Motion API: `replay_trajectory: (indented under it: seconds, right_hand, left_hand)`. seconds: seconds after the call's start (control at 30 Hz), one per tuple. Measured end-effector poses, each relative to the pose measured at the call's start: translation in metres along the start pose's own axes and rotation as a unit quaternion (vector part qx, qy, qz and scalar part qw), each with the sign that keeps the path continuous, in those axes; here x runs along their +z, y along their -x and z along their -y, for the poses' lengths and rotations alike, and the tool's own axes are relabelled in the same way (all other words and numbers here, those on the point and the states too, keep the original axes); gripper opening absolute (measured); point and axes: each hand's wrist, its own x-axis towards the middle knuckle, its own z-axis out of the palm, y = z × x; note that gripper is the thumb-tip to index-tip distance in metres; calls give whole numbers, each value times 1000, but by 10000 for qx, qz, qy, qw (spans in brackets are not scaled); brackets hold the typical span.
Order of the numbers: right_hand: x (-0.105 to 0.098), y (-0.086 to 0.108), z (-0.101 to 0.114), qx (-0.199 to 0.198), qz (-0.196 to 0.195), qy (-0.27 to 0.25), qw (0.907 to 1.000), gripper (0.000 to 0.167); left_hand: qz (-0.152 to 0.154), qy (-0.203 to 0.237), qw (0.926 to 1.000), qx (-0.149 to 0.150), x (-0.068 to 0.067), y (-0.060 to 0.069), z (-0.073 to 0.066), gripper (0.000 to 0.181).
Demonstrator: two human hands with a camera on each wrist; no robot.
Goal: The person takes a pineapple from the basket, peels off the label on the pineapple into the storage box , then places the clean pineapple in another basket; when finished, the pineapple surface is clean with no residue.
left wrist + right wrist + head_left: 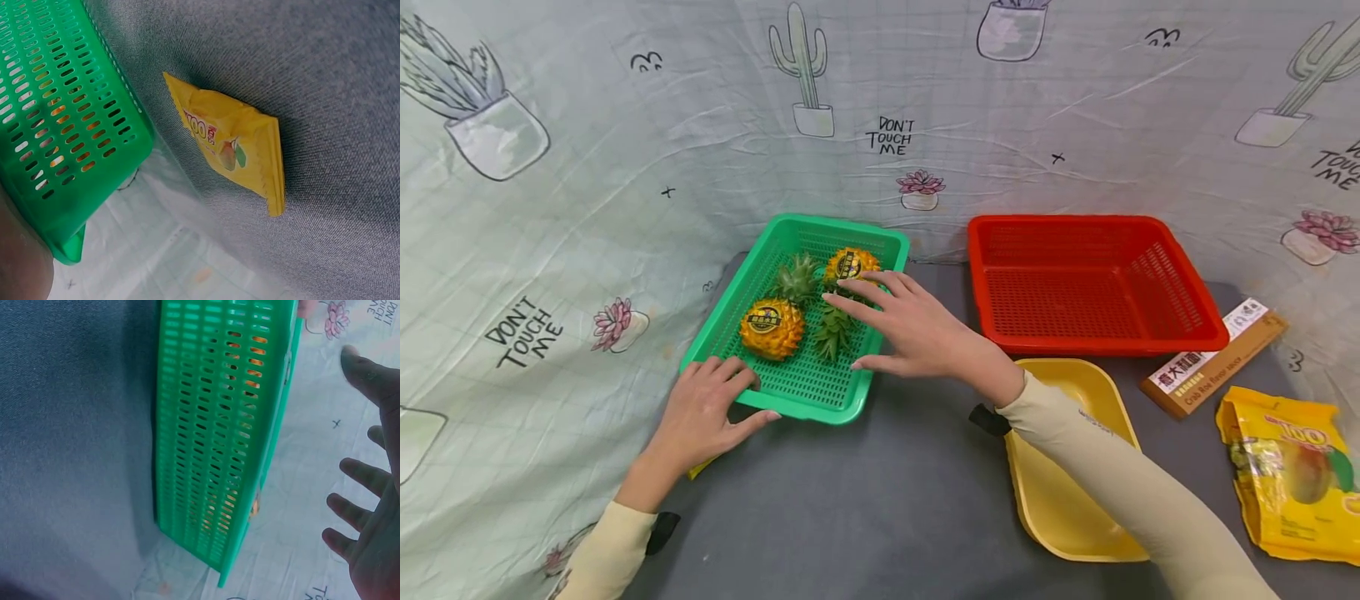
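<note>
Two small pineapples, one at the left point(772, 329) and one at the back right point(851, 265), lie in the green basket point(805, 410), each bearing a dark label. My left hand point(703, 412) grips the basket's near left corner, fingers over the rim and thumb along the front edge. Above the basket's right side hovers my right hand point(917, 329), fingers spread and holding nothing; it partly covers the back pineapple. The right wrist view shows those spread fingers point(359, 478) apart from the basket's side wall point(206, 431).
A small yellow mango-print packet point(231, 144) lies near the green basket. Right of it stand a red basket point(1097, 343) and a yellow tray point(1030, 500), partly under my right sleeve. Farther right are a brown-and-white box point(1217, 358) and a large yellow bag point(1292, 475). A printed cloth hangs behind.
</note>
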Motion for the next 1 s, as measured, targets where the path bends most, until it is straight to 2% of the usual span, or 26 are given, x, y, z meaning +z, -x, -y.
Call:
replay_trajectory:
  seconds: [0.27, 0.5, 0.77, 1.0]
  right_hand:
    - [13, -21, -1, -156, 141, -56, 9998, 95]
    - [19, -39, -2, -18, 453, 31, 9990, 94]
    - [22, -59, -1, 84, 599, 10, 9982, 95]
    - [30, -79, -4, 347, 919, 26, 9952, 99]
  left_hand:
    - [5, -35, 10000, -59, -4, 2, 1, 46]
    - [-45, -11, 10000, -29, -1, 0, 1, 47]
    - [-98, -7, 10000, -16, 2, -1, 4, 46]
    - [-127, -23, 9999, -7, 1, -2, 2, 48]
